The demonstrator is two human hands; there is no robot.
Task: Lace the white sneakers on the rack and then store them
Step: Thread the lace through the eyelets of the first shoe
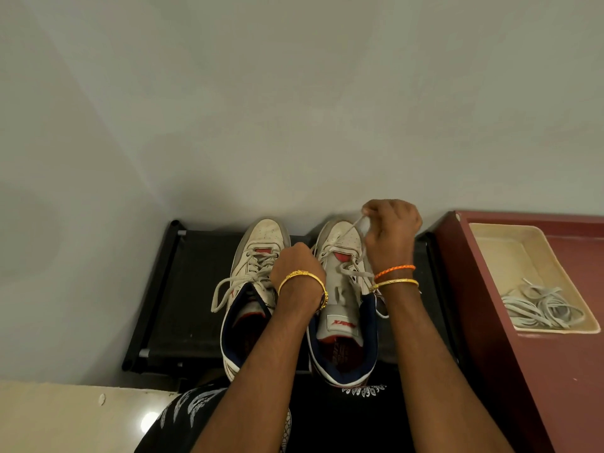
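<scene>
Right hand [390, 230] pinching lace [354, 227] above right sneaker [343, 289]; left hand [295, 266] alongside

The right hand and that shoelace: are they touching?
Touching. The head view shows the right hand pinching the shoelace above the right sneaker.
</scene>
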